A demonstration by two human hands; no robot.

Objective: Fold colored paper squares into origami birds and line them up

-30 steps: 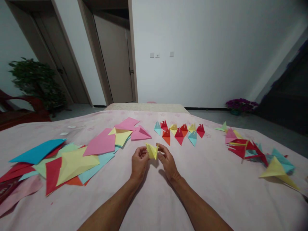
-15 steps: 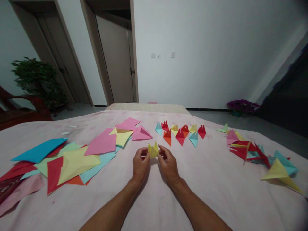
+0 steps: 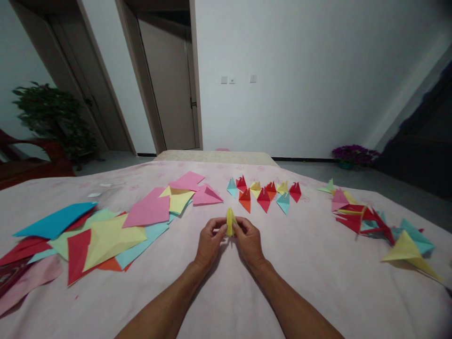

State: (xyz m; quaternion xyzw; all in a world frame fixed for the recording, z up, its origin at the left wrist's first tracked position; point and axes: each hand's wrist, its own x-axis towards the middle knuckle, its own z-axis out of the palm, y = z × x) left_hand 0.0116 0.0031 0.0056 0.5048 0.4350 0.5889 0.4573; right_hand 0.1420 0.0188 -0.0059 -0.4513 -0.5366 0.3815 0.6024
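Note:
A small folded piece of yellow origami paper [image 3: 230, 222] stands upright between my hands, narrow and pointed at the top. My left hand [image 3: 211, 240] pinches its left side between thumb and fingers. On the other side, the thumb and fingers of my right hand [image 3: 249, 241] grip it too. Just beyond my hands, several small paper cranes are set out in rows, among them a red crane [image 3: 264, 199], an orange one [image 3: 245, 200] and a light blue one [image 3: 283, 203].
At the left lies a spread pile of coloured paper sheets, with a yellow sheet [image 3: 113, 238] and a pink sheet [image 3: 150, 209] on top. Several larger folded pieces lie at the right, including a yellow one [image 3: 406, 252]. A pale pink cloth [image 3: 303, 282] covers the table.
The yellow paper has gone from a wider shape with two points showing to a narrow upright one. My hands have come closer together around it.

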